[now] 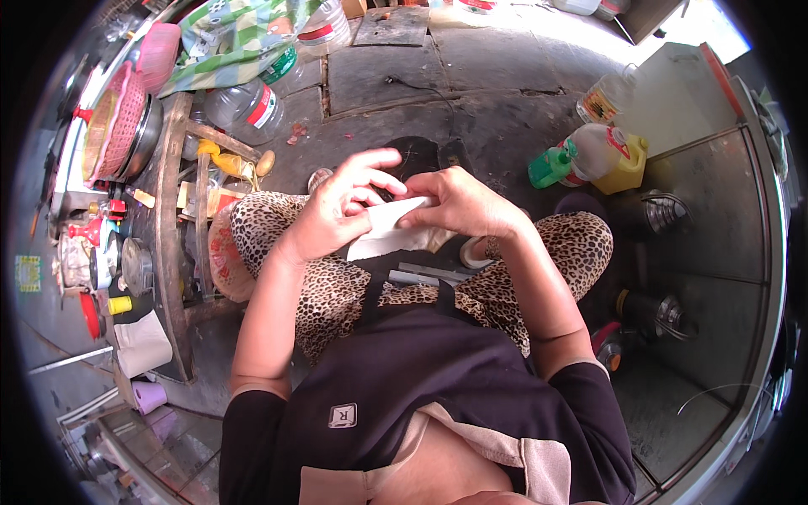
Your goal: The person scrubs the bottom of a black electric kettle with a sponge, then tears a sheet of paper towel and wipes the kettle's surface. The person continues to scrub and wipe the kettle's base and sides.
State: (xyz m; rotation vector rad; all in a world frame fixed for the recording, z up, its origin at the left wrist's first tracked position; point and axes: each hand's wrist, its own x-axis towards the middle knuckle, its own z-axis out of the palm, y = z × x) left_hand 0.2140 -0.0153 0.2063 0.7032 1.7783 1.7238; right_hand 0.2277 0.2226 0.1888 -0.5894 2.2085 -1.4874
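A thin white sheet (399, 228), cloth or paper, is folded over at its top edge and hangs between my hands, above my lap. My right hand (464, 202) pinches its upper right part between thumb and fingers. At its left edge, the thumb of my left hand (341, 205) touches the sheet. The other left fingers are spread and bent, their tips close to my right fingertips. Whether they grip the sheet from behind is hidden. Below the sheet lie pale flat bars (426, 276) between my knees. Beyond my hands is a dark round object (413, 154), partly covered.
A wooden frame (170, 233) stands at left, with pink baskets (117, 129) and a toilet roll (142, 344) past it. Large plastic bottles (246, 110) are behind it. At right are a green bottle (550, 167), a yellow jug (625, 167) and vacuum flasks (659, 211). A black cord (429, 90) crosses the floor.
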